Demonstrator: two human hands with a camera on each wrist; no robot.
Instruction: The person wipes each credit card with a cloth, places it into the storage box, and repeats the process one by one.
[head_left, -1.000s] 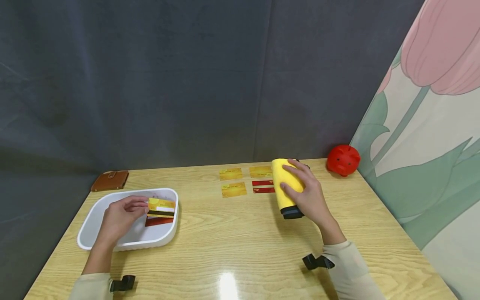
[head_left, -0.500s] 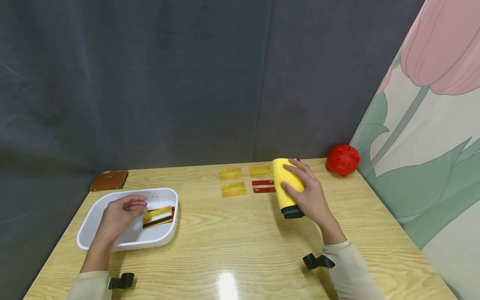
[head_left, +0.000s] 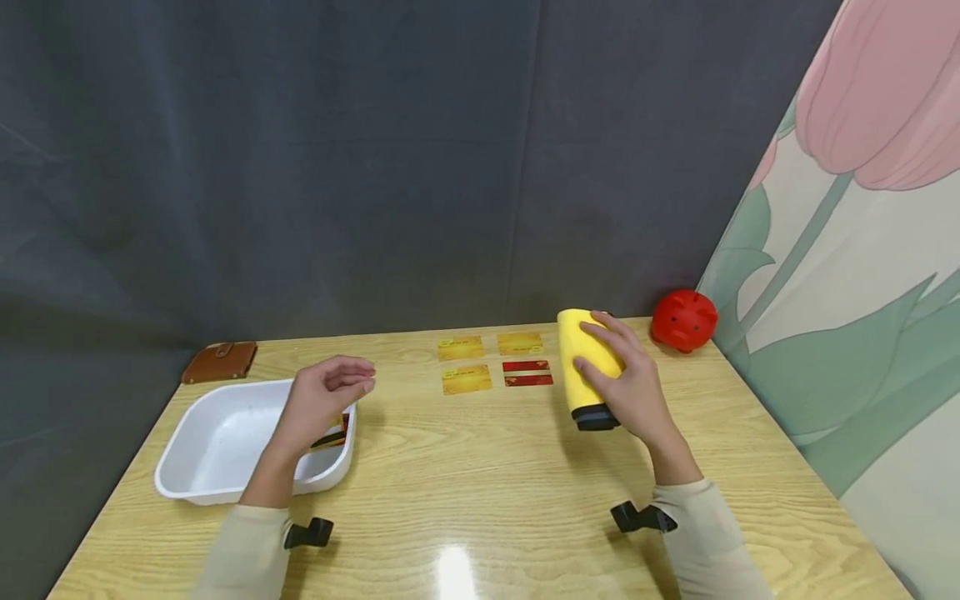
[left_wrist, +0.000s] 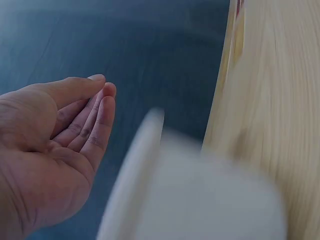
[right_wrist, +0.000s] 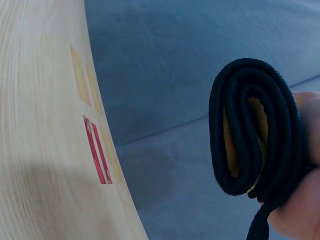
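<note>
My left hand hangs over the right end of a white tray, holding nothing. Its thumb lies close to the loosely bent fingers, as the left wrist view shows. Partly behind that hand, a gold card with a dark stripe lies in the tray on top of a red one. My right hand grips a rolled yellow towel above the table. The towel's dark edging shows its coiled layers in the right wrist view.
Three gold cards and a red card lie near the table's back edge. A brown wallet sits at the back left, a red piggy bank at the back right. A dark curtain hangs behind.
My left hand let the gold card drop into the tray, then moved right and up. My right hand shifted slightly right with the towel, uncovering more of the red card on the table.
</note>
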